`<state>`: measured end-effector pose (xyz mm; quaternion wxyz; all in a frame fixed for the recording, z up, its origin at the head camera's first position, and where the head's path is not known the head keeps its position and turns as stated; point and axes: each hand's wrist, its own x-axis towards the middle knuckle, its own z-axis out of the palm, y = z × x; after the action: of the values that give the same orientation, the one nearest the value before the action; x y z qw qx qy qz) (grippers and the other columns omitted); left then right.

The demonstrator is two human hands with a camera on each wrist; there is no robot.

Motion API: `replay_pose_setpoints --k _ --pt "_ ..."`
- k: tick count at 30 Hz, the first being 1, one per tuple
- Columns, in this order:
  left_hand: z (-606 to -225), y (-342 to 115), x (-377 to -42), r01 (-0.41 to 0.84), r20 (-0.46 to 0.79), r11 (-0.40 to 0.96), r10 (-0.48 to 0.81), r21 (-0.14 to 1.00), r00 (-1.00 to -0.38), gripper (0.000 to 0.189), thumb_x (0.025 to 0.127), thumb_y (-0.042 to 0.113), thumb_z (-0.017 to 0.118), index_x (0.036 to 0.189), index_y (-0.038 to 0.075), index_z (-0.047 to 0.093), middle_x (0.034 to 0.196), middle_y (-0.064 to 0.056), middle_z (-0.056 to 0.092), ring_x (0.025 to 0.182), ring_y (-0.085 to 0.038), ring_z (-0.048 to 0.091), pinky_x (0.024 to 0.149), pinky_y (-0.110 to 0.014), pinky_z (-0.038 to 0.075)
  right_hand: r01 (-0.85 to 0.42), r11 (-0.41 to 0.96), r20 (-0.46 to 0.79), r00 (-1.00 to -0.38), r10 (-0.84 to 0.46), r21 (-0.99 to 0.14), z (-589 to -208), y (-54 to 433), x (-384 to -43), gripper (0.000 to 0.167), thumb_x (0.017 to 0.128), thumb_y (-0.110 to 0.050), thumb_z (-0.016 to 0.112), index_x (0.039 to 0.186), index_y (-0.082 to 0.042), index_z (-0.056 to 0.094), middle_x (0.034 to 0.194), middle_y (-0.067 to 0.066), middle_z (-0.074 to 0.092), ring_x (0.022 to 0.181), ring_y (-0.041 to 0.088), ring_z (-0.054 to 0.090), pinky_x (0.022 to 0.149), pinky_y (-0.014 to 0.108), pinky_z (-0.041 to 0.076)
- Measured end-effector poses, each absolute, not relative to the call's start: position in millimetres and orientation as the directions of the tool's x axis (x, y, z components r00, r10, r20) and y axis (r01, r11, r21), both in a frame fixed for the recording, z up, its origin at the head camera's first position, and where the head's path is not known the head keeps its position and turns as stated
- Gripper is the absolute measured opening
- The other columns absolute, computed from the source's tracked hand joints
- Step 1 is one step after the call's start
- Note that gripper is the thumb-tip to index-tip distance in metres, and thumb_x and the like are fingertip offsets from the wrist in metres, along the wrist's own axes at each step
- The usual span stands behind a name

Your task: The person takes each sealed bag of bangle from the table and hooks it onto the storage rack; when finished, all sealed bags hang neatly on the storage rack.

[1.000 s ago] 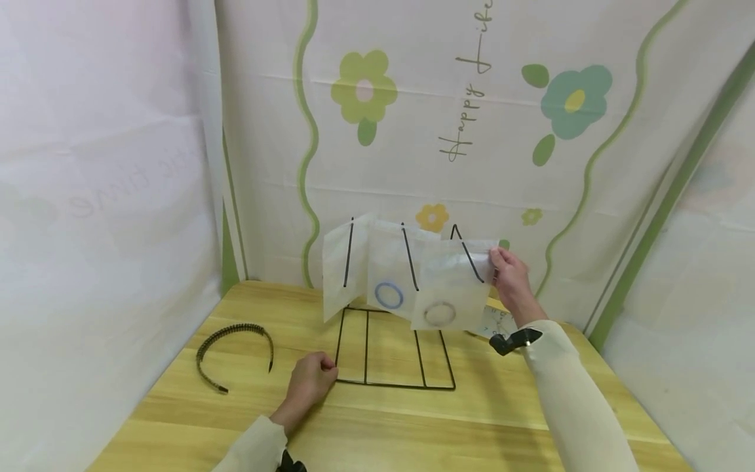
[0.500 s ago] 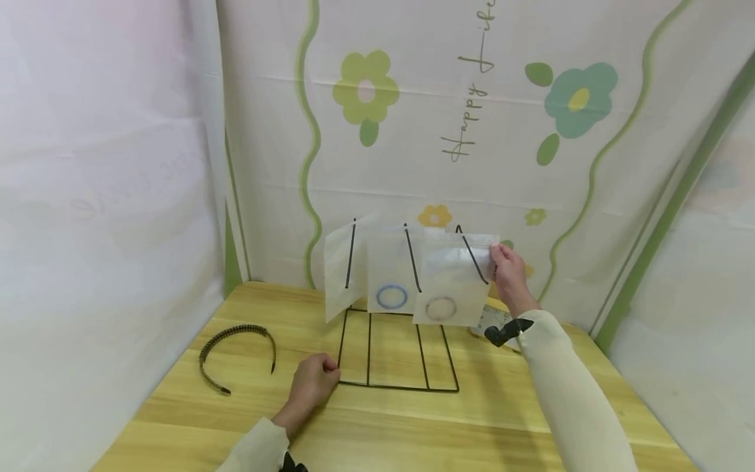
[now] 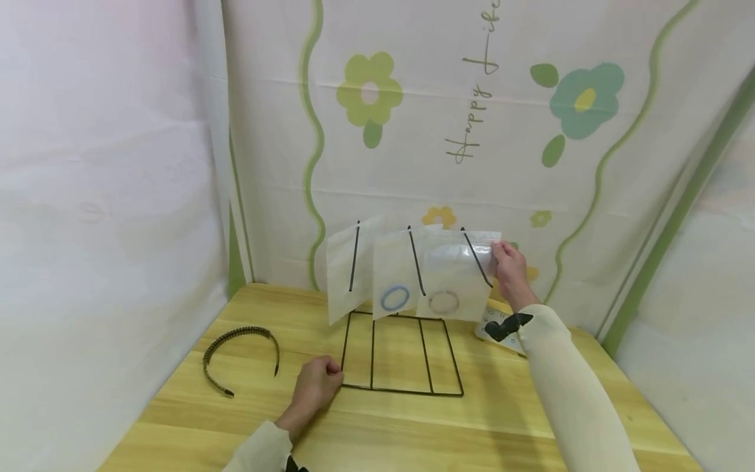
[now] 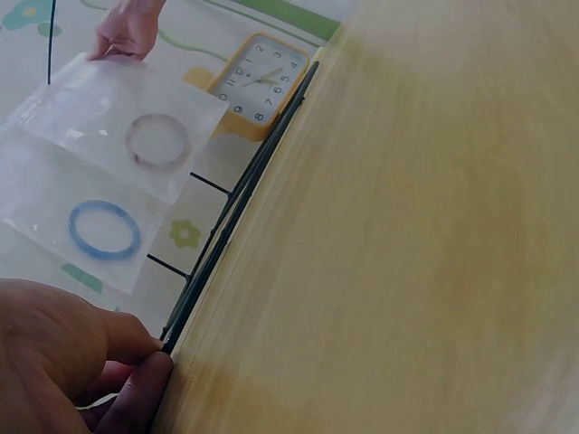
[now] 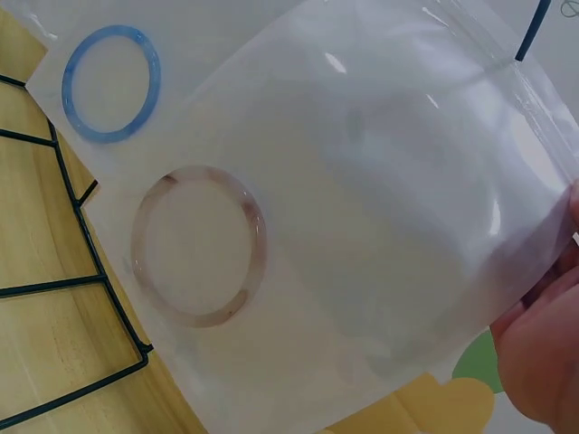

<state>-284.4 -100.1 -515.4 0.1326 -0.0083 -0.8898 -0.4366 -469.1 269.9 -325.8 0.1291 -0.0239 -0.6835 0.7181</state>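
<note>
A black wire display rack stands on the table with three prongs, each bearing a clear zip bag. My right hand pinches the upper right edge of the rightmost bag. Inside that bag lies a pale bangle with brownish patches. Next to it, the middle bag contains a blue bangle. The leftmost bag hangs turned at an angle, its contents not visible. At the rack's front left corner, my left hand pinches the base wire between thumb and finger.
A dark braided-looking headband lies on the wooden table to the left. Behind my right wrist is a yellow-framed clock. Printed fabric walls enclose the back and both sides.
My right hand has slid the rightmost bag farther back along its prong. The middle bag has swung on its prong. My left hand stays at the rack's corner.
</note>
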Motion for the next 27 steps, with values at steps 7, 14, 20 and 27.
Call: replay_pose_setpoints --k 7,14,20,27 --pt "-516 -100 -284 0.14 0.254 0.624 -0.098 0.769 -0.962 0.008 0.079 0.005 0.071 0.075 0.011 0.067 0.072 0.003 0.065 0.062 -0.01 0.055 0.057 -0.03 0.047 -0.165 0.0 0.161 -0.962 0.218 -0.986 -325 272 -470 0.018 0.099 -0.039 0.053 0.102 -0.022 0.06 0.101 -0.007 0.049 0.088 0.008 0.044 0.071 0.021 0.038" --pt "-517 -98 -286 0.118 0.232 0.623 -0.105 0.774 -0.967 0.008 0.08 0.006 0.071 0.075 0.013 0.067 0.072 0.003 0.064 0.062 -0.01 0.055 0.058 -0.029 0.047 -0.178 0.003 0.175 -0.969 0.171 -0.984 -321 278 -466 0.015 0.099 -0.036 0.055 0.099 -0.022 0.06 0.095 -0.006 0.047 0.081 0.009 0.043 0.063 0.02 0.037" --pt "-516 -95 -286 0.124 0.225 0.605 -0.094 0.787 -0.97 0.007 0.08 0.006 0.069 0.076 0.012 0.067 0.071 0.003 0.064 0.061 -0.01 0.053 0.057 -0.03 0.046 -0.247 -0.037 0.244 -0.967 0.078 -0.968 -320 295 -454 0.022 0.1 -0.027 0.055 0.116 -0.013 0.061 0.11 -0.004 0.056 0.1 0.009 0.053 0.084 0.029 0.048" --pt "-518 -99 -288 0.121 0.235 0.613 -0.109 0.781 -0.966 0.006 0.08 0.008 0.071 0.078 0.012 0.067 0.072 0.003 0.063 0.062 -0.01 0.054 0.057 -0.03 0.046 -0.348 0.274 0.392 -0.912 0.126 -0.897 -335 306 -424 0.055 0.102 -0.034 0.05 0.146 -0.003 0.04 0.151 0.013 0.04 0.137 0.023 0.037 0.114 0.045 0.029"
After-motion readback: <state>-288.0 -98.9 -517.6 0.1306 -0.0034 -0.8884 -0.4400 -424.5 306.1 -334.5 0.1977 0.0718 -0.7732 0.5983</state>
